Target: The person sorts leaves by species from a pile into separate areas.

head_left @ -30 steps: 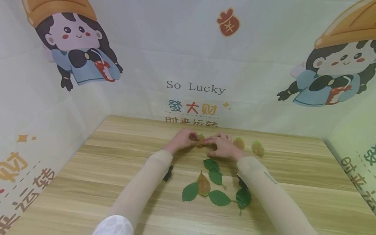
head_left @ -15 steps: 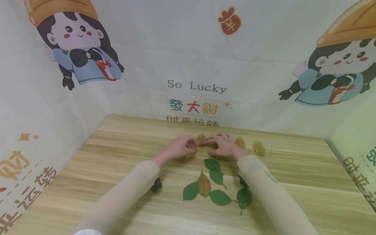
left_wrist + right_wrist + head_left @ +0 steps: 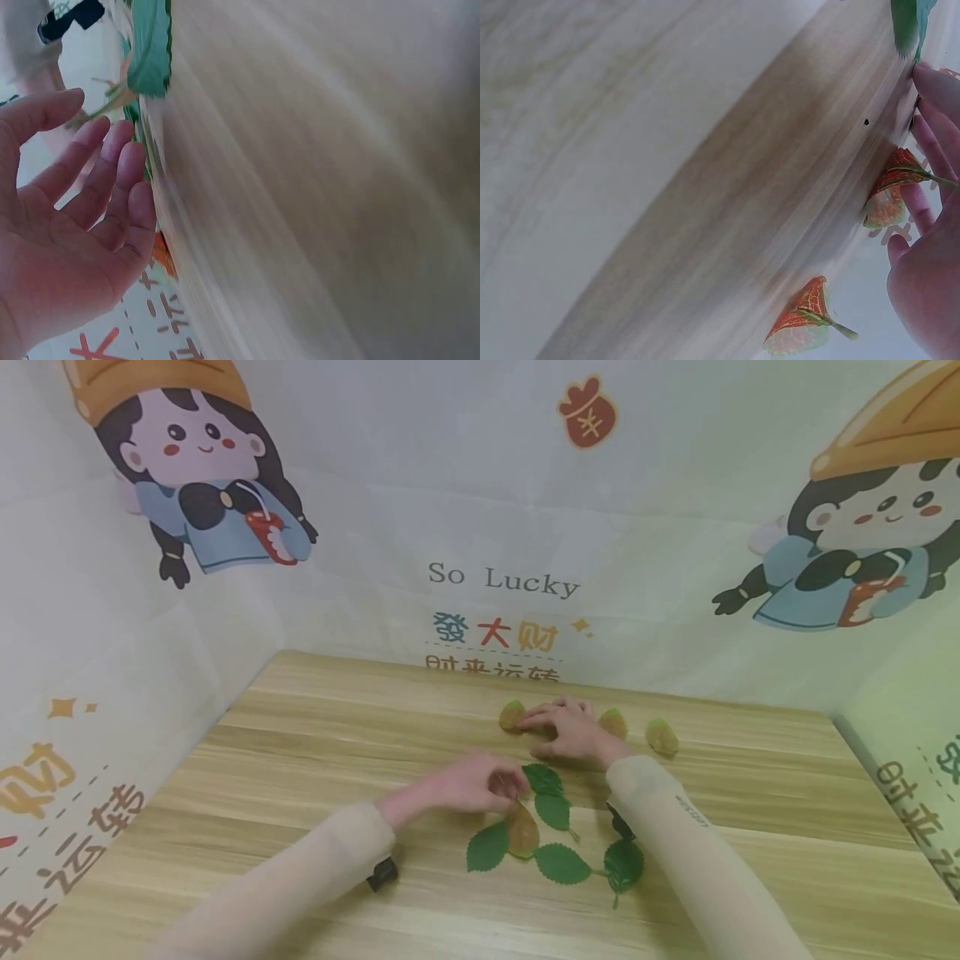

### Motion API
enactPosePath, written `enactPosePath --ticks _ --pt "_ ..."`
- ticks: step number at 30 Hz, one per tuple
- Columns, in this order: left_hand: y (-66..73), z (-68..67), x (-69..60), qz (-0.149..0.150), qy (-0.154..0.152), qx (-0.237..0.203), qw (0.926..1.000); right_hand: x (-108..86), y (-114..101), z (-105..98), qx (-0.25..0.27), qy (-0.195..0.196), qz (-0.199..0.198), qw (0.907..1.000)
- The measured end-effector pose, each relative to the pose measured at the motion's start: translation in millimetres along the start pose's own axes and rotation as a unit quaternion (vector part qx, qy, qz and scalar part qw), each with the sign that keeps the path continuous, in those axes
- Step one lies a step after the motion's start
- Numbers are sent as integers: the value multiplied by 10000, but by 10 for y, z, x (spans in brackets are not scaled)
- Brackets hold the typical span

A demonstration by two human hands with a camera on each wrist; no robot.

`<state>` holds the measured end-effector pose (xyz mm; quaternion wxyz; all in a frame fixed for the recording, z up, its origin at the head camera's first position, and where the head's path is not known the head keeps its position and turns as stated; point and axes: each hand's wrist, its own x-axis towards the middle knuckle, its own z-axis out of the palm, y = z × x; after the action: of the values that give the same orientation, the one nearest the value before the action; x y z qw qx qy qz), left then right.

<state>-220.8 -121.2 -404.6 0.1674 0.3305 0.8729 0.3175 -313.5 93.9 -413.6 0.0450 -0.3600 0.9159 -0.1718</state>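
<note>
While the right hand (image 3: 570,732) lies low over the upper middle of the table (image 3: 300,760), its fingertips touch the edge of a yellow-green leaf (image 3: 512,717). Those fingers reach out fairly straight, and the thumb stands apart beneath them; I see nothing pinched there.

The left hand (image 3: 476,783) hovers near the centre of the frame, fingers loosely bent just over the tip of a brown leaf (image 3: 523,837). From the left wrist I see a clear gap between thumb and fingers, with a thin stem showing near it; whether the fingertips touch that stem I can't tell.

That brown leaf lies below centre, touching a left green leaf (image 3: 487,847) on one side and a lower green leaf (image 3: 562,865) on the other. Further right is a dark green leaf (image 3: 622,866), and above, close to the left fingertips, an overlapping pair of green leaves (image 3: 552,810). Beyond the right hand, towards the upper right, sit a partly hidden second yellowish leaf (image 3: 614,722) and a third yellowish leaf (image 3: 662,737).

Pale sleeves (image 3: 300,885) cover both forearms. Behind everything hangs a white cloth (image 3: 375,527) printed with cartoon figures (image 3: 217,518) at upper left and upper right.
</note>
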Motion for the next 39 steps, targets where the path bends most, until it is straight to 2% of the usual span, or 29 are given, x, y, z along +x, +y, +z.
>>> enactPosePath --ticks 4,8,14,23,28,30,34,39 --pt "32 55 24 243 16 40 9997 -9 -9 -17 11 -5 -1 10000" --pt "47 81 34 330 29 4 9995 -16 -27 -32 45 -30 15 10000" --pt "29 47 5 171 244 -407 9987 -15 -28 -25 39 -21 22 10000" --pt "-136 -106 -82 -81 982 -469 9940 -17 -41 -31 13 -72 48 10000" --pt "-255 -209 -123 -266 1252 -544 9903 -1 -34 -29 -35 -99 76 9999" --pt "-302 -246 -122 -382 1370 -589 9881 5 -32 -28 -54 -114 93 9999" --pt "-387 -315 -89 -578 1791 -551 9806 15 -20 -20 -73 -127 107 9998" --pt "-468 -391 -36 -781 2419 -816 9637 16 -14 -4 -41 -132 132 9998"
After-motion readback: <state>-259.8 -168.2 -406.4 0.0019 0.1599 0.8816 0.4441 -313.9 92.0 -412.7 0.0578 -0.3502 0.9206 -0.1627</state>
